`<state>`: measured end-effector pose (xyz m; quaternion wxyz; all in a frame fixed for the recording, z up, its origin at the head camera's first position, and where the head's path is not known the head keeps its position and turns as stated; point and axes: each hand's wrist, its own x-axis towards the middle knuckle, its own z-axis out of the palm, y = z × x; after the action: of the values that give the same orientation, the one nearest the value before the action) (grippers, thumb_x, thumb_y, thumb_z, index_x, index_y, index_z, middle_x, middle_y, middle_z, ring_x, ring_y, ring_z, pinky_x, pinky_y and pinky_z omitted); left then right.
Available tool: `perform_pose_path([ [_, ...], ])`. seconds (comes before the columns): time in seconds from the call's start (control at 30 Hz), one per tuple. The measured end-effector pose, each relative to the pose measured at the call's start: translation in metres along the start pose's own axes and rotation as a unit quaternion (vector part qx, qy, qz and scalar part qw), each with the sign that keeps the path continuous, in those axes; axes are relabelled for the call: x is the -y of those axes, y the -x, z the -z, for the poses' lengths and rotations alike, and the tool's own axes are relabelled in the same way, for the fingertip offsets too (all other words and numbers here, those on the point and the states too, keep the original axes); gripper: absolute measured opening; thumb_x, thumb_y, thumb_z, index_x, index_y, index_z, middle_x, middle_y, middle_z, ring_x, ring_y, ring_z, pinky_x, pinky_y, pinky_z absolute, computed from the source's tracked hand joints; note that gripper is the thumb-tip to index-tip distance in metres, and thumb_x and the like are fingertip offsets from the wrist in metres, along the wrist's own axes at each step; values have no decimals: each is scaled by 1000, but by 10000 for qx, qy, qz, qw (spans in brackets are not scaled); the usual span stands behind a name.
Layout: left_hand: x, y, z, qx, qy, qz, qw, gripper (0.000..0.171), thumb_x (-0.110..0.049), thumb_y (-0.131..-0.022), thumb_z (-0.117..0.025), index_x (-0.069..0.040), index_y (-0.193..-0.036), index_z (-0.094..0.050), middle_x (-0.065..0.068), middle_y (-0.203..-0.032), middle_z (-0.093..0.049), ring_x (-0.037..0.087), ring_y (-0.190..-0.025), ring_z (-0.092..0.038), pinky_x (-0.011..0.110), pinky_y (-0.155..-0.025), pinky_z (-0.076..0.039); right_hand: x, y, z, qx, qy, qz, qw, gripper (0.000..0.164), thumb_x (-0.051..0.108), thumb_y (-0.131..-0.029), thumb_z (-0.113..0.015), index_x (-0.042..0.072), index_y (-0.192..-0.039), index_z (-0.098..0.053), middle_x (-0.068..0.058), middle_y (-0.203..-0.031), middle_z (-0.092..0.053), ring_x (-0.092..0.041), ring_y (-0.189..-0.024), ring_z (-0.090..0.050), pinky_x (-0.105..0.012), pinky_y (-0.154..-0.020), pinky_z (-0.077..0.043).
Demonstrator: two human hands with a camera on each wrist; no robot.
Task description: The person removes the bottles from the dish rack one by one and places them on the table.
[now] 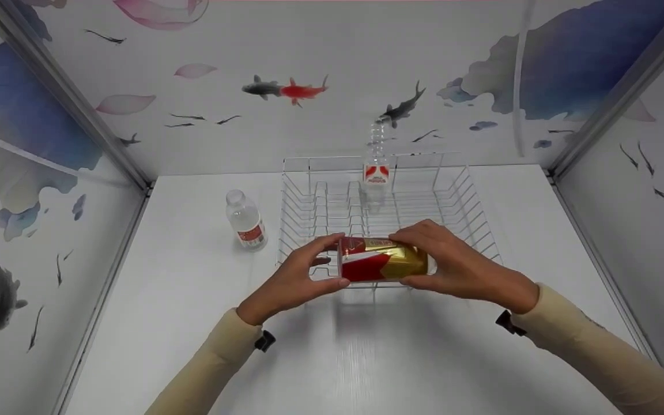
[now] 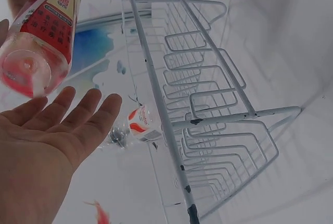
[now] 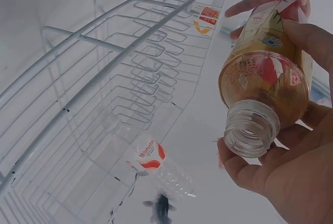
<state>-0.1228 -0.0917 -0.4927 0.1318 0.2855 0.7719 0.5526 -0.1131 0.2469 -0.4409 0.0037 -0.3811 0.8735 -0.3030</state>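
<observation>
Both hands are at a clear plastic bottle with a red and gold label point(image 1: 384, 262), lying sideways above the near edge of a white wire rack. My right hand point(image 1: 453, 262) grips the bottle near its neck end, thumb on one side and fingers on the other. The right wrist view shows its uncapped mouth point(image 3: 252, 128). My left hand point(image 1: 294, 279) is at the base, with thumb and index fingertips by its rim. In the left wrist view the left fingers point(image 2: 86, 112) are spread and fairly straight beside the base. Whether each fingertip touches is hard to tell.
The wire rack point(image 1: 485, 230) stands on a white table point(image 1: 193, 346). A clear bottle with a red and white label point(image 1: 376, 174) stands at the rack's back. Another clear bottle with a red label point(image 1: 246, 222) is on the table left of the rack. Patterned panels point(image 1: 193, 132) enclose the table.
</observation>
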Motion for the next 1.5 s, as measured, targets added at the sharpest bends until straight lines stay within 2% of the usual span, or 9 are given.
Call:
perform_pose_path([
  [0.43,-5,-10,-4,177,-99,-36,9998,73,-36,-96,-87,-19,-158,-53,-3,-151,-61,21,-136,-59,46,-114,-56,1,-2,-4,102,306,142,9994,75,25,-88,-96,18,-154,-61,3,-149,-64,-21,-135,-53,-47,-101,-60],
  [0.63,-7,-15,-7,340,-203,-107,9992,68,-34,-96,-87,-15,-154,-57,-2,-144,-64,20,-131,-60,46,-113,-57,3,-4,-5,180,395,198,9989,75,25,-88,-96,16,-153,-61,2,-147,-65,-22,-134,-54,-47,-100,-61],
  [0.8,-9,-18,-7,416,-244,-18,9988,64,-35,-94,-89,-16,-149,-60,-3,-135,-67,19,-123,-64,38,-104,-62,3,-5,-7,151,459,372,9981,74,24,-87,-96,14,-152,-62,2,-145,-66,-23,-132,-55,-49,-101,-58],
  [0.97,-11,-23,-8,636,-409,-6,9971,62,-38,-94,-88,-15,-145,-62,-3,-132,-67,18,-118,-65,32,-97,-63,4,-5,-8,154,576,500,9970,73,23,-87,-96,13,-151,-62,2,-144,-67,-23,-130,-56,-49,-100,-58],
  [1.23,-19,-30,-7,940,-636,61,9935,60,-41,-93,-87,-16,-143,-63,-4,-132,-67,16,-118,-63,33,-95,-62,7,-4,-7,181,637,547,9963,71,23,-88,-96,13,-150,-63,3,-143,-67,-23,-132,-55,-50,-104,-56],
  [1.5,-21,-33,-8,1020,-762,135,9918,59,-43,-93,-86,-16,-141,-64,-5,-129,-66,15,-116,-63,30,-93,-62,7,-5,-8,191,586,628,9961,70,23,-88,-96,16,-150,-63,5,-144,-66,-21,-130,-55,-49,-103,-54],
])
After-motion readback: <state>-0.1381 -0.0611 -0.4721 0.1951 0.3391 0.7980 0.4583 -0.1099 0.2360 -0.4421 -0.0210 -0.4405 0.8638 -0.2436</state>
